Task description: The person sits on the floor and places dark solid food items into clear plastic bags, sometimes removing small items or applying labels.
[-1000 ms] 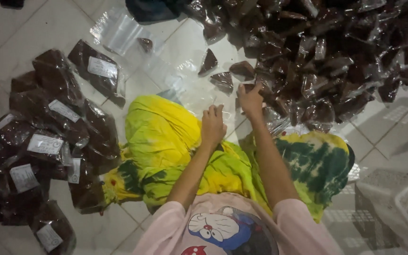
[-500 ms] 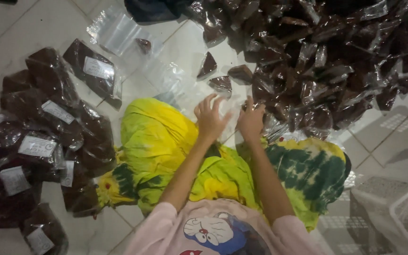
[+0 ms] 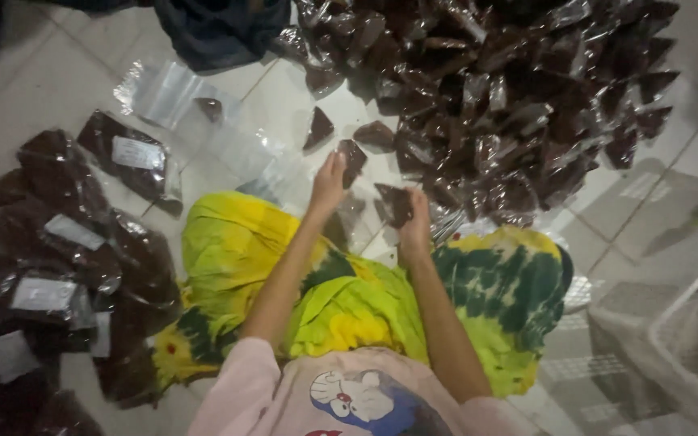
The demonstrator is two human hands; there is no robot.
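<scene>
Hands both busy here, out over the tiled floor past the yellow-green tie-dye cloth on the lap. Left hand has its fingers closed on a small dark triangular packet, lifted a bit above the clear empty bags. Right hand is pinching another dark packet, right next to the big heap of dark packets. Bigger labelled bags sit way off to the left.
</scene>
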